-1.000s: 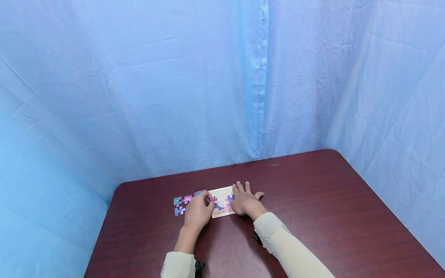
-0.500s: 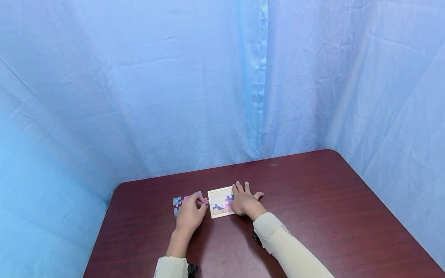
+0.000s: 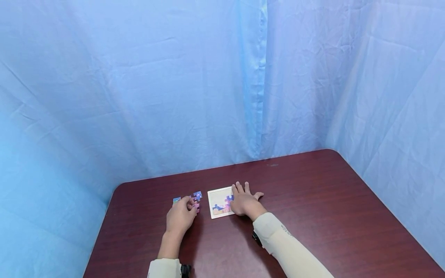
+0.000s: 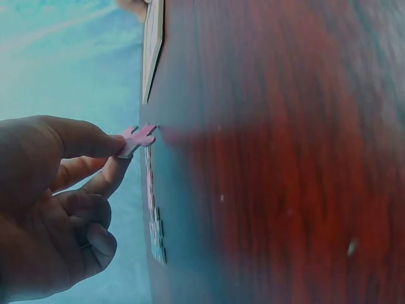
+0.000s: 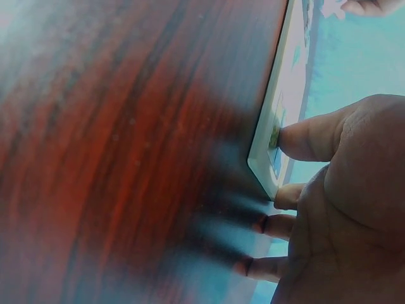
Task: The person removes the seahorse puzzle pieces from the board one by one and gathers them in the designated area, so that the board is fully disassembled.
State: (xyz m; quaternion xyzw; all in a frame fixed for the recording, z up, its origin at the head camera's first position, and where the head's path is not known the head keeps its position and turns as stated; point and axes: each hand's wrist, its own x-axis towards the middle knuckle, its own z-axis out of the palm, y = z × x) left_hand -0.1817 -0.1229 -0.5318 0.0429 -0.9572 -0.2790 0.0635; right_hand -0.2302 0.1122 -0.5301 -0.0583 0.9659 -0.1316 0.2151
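Observation:
My left hand [image 3: 180, 218] pinches a pink jigsaw puzzle piece [image 4: 137, 140] between thumb and fingertips. In the left wrist view the piece is held above the table, near several loose puzzle pieces [image 3: 197, 195]. Some of those are hidden behind the hand in the head view. To the right lies a shallow pale wooden puzzle tray [image 3: 210, 204], with several purple, blue and orange pieces [image 3: 218, 209] along its near side. My right hand [image 3: 245, 202] rests over the tray's right side with fingers spread, hiding that part. Its thumb touches the tray in the right wrist view.
A dark red-brown wooden table [image 3: 313, 216] carries everything. Its far edge runs close to light blue curtains [image 3: 174, 96], which also hang at the left and right.
My left hand has moved left, from the tray's left edge to over the loose pieces, still pinching the pink puzzle piece. The right hand and tray have stayed in place.

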